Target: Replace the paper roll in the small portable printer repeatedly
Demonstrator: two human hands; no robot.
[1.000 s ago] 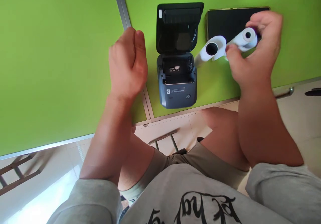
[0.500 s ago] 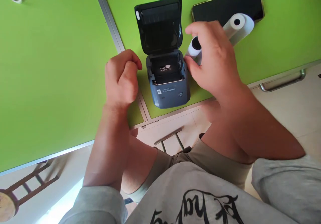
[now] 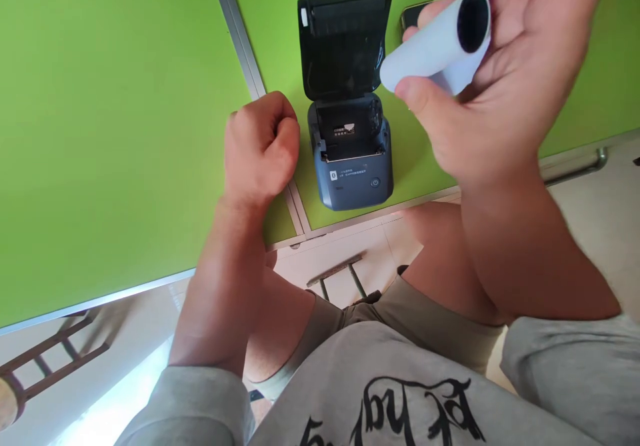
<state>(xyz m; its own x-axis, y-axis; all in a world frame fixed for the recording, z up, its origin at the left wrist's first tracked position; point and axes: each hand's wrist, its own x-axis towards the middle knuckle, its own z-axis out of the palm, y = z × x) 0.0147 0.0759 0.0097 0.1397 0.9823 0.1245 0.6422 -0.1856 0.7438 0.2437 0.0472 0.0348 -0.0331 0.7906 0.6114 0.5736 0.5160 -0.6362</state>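
I'm seeing the right hand (image 3: 505, 109) clamping a white paper roll (image 3: 430, 43) between thumb and fingers, seemingly raised above the green counter (image 3: 125, 133). The roll is sitting just right of the upright lid (image 3: 345, 46) of a blue-grey printer (image 3: 355, 189); I can't tell whether its near-side end is touching that lid. The left hand (image 3: 263, 146) is curling into a fist left of the printer, and I'm seeing nothing in its grip.

I'm judging the step in hand as handling the roll beside the opened printer, whose bay (image 3: 350, 143) is showing no roll. To my eye, any move into that bay would be calling for levelling the roll, swinging it to lie crosswise, and keeping the loose paper flap (image 3: 463, 73) free.

For now its long axis is running diagonally, from lower left to upper right in my view. The end with the wide dark core (image 3: 474, 21) is pointing up and right, partly towards my camera; the opposite end is pointing towards the lid. The flap is hanging off the underside, close against the palm.
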